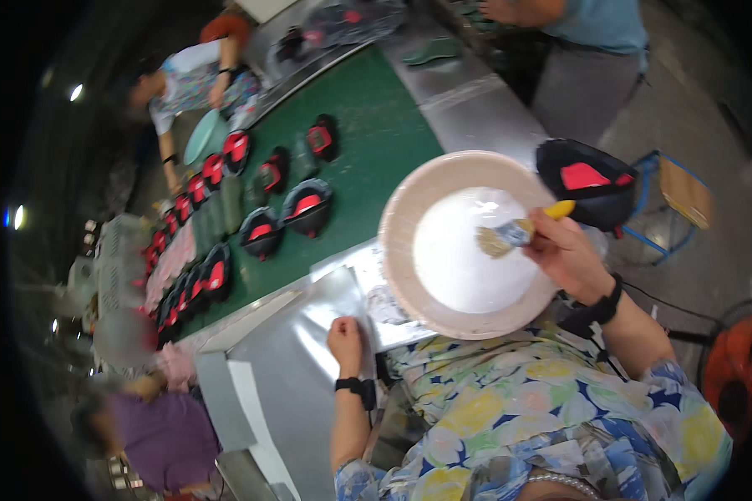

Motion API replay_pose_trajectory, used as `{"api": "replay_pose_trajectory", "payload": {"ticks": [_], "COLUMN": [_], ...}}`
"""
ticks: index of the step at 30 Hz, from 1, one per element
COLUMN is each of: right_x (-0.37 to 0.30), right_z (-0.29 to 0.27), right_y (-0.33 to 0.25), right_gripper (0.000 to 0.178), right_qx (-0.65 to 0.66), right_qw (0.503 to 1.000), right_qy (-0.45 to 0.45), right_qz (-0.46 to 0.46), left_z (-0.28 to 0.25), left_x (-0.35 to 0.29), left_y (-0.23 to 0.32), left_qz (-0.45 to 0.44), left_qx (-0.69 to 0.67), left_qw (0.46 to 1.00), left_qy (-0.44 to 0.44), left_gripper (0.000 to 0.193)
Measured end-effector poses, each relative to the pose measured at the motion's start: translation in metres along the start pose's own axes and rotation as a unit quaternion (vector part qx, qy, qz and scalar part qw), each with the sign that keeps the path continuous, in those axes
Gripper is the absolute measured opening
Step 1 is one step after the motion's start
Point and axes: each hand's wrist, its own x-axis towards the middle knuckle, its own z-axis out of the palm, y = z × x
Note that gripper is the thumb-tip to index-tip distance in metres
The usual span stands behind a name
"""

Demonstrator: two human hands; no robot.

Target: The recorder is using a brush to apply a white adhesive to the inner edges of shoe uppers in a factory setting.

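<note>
My right hand (570, 255) grips a paintbrush (515, 233) with a yellow handle end. Its pale bristles are over a large beige basin (403, 280) of white liquid (464, 263); whether they touch the liquid I cannot tell. My left hand (344, 341) is closed in a loose fist at the edge of a shiny grey metal sheet (288, 359), left of the basin. Nothing shows in that fist. Just beyond my right hand, past the basin's right rim, sits a black item with a red inside (589, 179), shaped like a shoe upper.
Several black-and-red pieces (307, 209) stand on the green conveyor belt (376, 125). One person (196, 92) across the belt holds a light-green bowl (205, 138). Another in purple (163, 438) is at left, a third (593, 50) at far right. A blue-framed stool (677, 196) and orange fan (739, 363) are right.
</note>
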Motion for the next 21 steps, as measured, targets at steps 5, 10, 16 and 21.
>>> {"api": "replay_pose_trajectory", "payload": {"ticks": [5,10,16,21], "right_x": [-0.003,-0.007,-0.005,-0.009], "right_z": [0.012,0.012,0.005,0.009], "right_y": [-0.002,0.001,0.008,0.009], "right_gripper": [0.021,0.021,0.022,0.023], "right_qx": [0.127,0.174,0.259,0.273], "right_qw": [0.989,0.981,0.957,0.949], "right_qy": [-0.034,-0.043,-0.056,-0.087], "right_qz": [0.071,0.072,0.115,0.13], "left_z": [-0.002,0.004,0.003,0.001], "left_x": [-0.003,-0.006,-0.005,-0.004], "left_y": [0.014,0.025,0.029,0.02], "left_qz": [-0.035,-0.028,-0.024,-0.02], "left_qx": [-0.03,-0.029,-0.022,-0.047], "left_qw": [0.999,0.999,0.999,0.999], "left_qy": [-0.001,-0.011,-0.008,-0.017], "left_gripper": [0.02,0.021,0.022,0.021]}}
